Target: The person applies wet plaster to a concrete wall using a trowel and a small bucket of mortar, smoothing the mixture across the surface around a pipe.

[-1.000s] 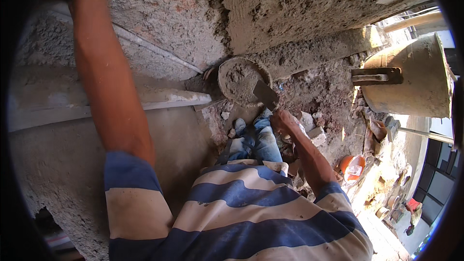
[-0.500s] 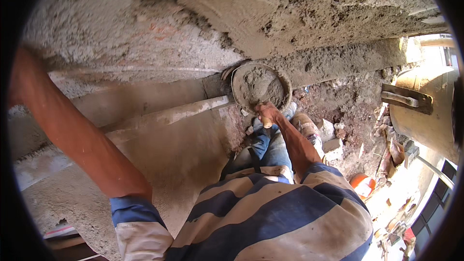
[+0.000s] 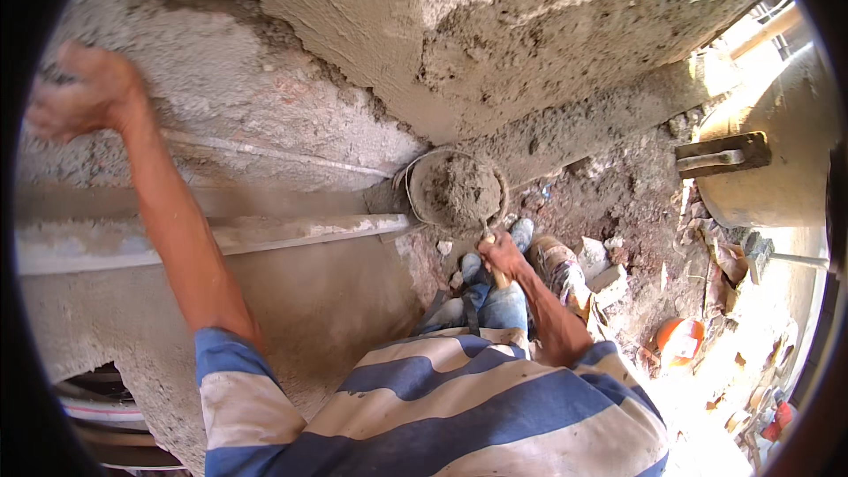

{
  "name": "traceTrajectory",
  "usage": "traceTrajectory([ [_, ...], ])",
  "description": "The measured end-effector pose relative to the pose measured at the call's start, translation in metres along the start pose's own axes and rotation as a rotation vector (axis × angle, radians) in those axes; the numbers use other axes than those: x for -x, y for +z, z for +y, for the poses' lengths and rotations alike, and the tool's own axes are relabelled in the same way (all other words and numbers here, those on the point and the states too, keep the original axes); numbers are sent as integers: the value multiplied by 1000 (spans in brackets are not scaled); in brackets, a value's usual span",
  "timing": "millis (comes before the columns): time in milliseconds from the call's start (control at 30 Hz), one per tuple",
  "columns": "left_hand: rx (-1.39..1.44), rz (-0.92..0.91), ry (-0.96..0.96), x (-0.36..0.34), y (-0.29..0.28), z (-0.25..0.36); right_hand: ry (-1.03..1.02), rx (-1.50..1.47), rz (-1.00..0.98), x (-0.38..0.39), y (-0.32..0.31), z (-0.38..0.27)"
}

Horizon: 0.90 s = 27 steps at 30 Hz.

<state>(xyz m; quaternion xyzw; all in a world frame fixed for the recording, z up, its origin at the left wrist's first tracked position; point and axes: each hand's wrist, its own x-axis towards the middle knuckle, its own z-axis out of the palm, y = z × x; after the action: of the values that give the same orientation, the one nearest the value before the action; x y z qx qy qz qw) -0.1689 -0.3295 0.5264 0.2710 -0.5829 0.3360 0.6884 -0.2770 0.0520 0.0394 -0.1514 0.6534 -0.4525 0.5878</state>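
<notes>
My right hand (image 3: 502,254) is wrapped round the wooden handle of a trowel (image 3: 501,279). Its blade end reaches over a round bucket (image 3: 426,175) and is covered by a heap of wet grey mortar (image 3: 465,187). The bucket stands in the corner at the foot of the walls, just beyond my feet. Raised at the far left, my left hand (image 3: 87,95) is beside the rough wall (image 3: 212,71); its fingers are smeared by motion, and I cannot see anything held in them.
A pale ledge (image 3: 318,231) runs along the left wall toward the bucket. At right, a plastering float (image 3: 724,157) rests on a large drum (image 3: 786,190). Stones (image 3: 594,258) and rubble lie beside my feet, with an orange round object (image 3: 679,340) farther right.
My left hand has come into fuller view at the far left. The trowel in my right hand has shifted slightly, and mortar is now heaped at its blade. The view has turned.
</notes>
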Motion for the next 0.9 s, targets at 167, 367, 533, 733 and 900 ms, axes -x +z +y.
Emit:
traceTrajectory([
  [167,-26,-24,-54,1,-8,-3,-178,-550,190,106,-22,-63],
  [367,-42,-28,-46,-3,-11,-7,-802,-597,1126,246,-102,-126],
  [533,-51,21,-36,-1,-11,-10,-1008,-505,2155,299,-173,-134],
  [733,-60,102,21,0,-1,-15,-733,24,2304,121,-110,-163],
  [900,-27,77,65,7,-7,-34,-678,225,801,36,145,-152],
])
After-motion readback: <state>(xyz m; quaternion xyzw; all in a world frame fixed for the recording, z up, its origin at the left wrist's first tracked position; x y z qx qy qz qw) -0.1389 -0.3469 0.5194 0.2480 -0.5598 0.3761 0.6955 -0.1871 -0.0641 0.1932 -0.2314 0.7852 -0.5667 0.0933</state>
